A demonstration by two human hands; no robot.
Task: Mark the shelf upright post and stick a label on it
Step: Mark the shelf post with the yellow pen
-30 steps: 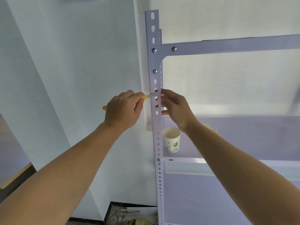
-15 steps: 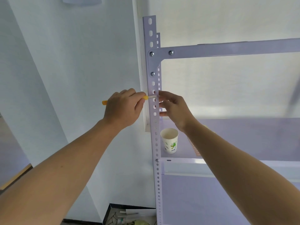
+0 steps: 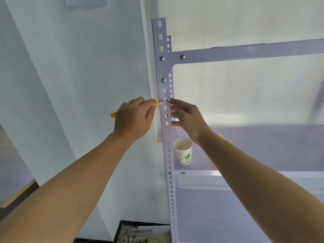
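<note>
Change: post top lower in view than one second ago; both hands kept at the same hole row; marker tip still on the post's front face.
Upright post (image 3: 168, 155): perforated, pale violet, vertical, centre of view; bolted near the top to a crossbeam (image 3: 245, 51) running right.
Left hand (image 3: 133, 118): left of the post, knuckles toward camera, fingers curled tight and clamped on the marker.
Marker (image 3: 157, 104): yellow barrel, roughly horizontal, rear end protruding left of the hand; pale tip pressed against the front face of the post beside a slot.
Right hand (image 3: 188, 116): right of the post, level with the marker tip.
Right fingers (image 3: 175, 102): index and thumb spread apart, both tips touching the post's right edge, thumb lower; remaining fingers loosely bent between them.
Label: not identifiable in this view.
Paper cup (image 3: 183, 151): upright on the shelf board (image 3: 271, 146), just right of the post, below the right wrist.
Floor: open box (image 3: 140, 232) of mixed items at the post's foot.
</note>
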